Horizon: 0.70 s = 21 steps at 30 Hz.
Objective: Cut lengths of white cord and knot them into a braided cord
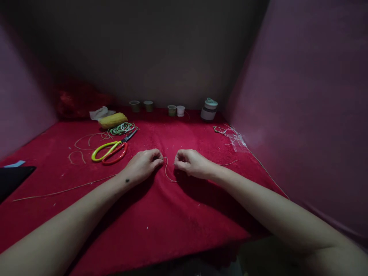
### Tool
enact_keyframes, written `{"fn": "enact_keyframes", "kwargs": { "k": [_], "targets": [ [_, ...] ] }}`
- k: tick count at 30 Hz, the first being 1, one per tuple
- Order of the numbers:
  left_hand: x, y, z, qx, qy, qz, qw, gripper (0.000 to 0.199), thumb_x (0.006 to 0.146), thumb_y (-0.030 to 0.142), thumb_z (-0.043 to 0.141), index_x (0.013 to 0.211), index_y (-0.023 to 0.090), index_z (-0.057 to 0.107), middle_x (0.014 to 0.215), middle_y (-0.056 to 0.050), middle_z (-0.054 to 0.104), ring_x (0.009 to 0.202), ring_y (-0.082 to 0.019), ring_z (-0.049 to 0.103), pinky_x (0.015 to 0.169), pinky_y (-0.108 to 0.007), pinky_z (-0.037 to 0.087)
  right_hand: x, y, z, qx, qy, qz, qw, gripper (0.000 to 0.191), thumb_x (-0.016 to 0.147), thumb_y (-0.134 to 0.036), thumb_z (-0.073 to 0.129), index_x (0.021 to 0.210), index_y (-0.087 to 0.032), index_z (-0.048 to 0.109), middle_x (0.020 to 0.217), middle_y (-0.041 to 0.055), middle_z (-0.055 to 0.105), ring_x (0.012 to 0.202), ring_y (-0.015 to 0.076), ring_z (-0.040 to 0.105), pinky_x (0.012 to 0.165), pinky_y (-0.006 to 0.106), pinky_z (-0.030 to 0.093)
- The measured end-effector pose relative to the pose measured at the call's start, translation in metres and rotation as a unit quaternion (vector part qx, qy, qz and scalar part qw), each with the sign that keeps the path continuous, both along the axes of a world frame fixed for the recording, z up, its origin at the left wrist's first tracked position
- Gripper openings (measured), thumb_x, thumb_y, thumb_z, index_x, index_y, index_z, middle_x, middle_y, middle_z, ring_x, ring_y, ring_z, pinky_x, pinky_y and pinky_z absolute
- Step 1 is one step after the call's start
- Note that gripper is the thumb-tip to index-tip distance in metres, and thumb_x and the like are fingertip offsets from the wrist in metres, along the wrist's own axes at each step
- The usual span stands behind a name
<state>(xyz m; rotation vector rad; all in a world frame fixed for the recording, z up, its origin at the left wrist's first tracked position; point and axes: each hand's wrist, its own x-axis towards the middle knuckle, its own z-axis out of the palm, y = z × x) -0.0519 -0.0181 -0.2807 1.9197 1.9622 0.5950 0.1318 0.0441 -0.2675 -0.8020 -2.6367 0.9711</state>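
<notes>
A thin, light-coloured cord [167, 173] hangs in a loose curve between my two hands, just over the red cloth. My left hand [146, 164] pinches it between thumb and fingertips, and a short end pokes out toward the right. Facing it across a small gap, my right hand [191, 163] is closed in a pinch too, with a tiny tip of cord showing at its fingers. More cord runs out behind each wrist, to the lower left and to the right. Left of my left hand lie scissors [115, 150] with one yellow and one red handle.
Behind the scissors sit a tangle of green and white cord [123, 128], a yellow bundle [113, 120] and white tissue [101, 113]. Several small spools [171, 110] and a lidded jar [209, 109] line the back. Loose threads and clear plastic [238, 142] lie right, beside the pink wall.
</notes>
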Motion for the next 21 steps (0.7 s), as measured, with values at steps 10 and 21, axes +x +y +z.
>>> {"fn": "enact_keyframes", "kwargs": {
  "k": [10, 21],
  "targets": [
    [0.003, -0.002, 0.0, 0.015, 0.061, -0.004, 0.998, 0.017, 0.08, 0.031, 0.045, 0.078, 0.019, 0.057, 0.077, -0.004, 0.064, 0.07, -0.017, 0.057, 0.064, -0.027, 0.04, 0.001, -0.029, -0.001, 0.136, -0.072, -0.003, 0.988, 0.008, 0.077, -0.018, 0.044, 0.075, -0.015, 0.052, 0.077, 0.0054, 0.055, 0.06, 0.0103, 0.044, 0.054, 0.023, 0.03],
    [0.006, -0.005, -0.002, 0.028, 0.132, -0.014, 0.991, 0.017, 0.082, 0.033, 0.044, 0.078, 0.019, 0.054, 0.081, -0.006, 0.063, 0.073, -0.019, 0.057, 0.065, -0.029, 0.04, 0.022, -0.037, -0.003, 0.243, -0.174, 0.028, 0.954, 0.017, 0.081, -0.017, 0.038, 0.088, -0.015, 0.054, 0.088, 0.0092, 0.058, 0.061, 0.0147, 0.05, 0.053, 0.028, 0.03]
  ]
}}
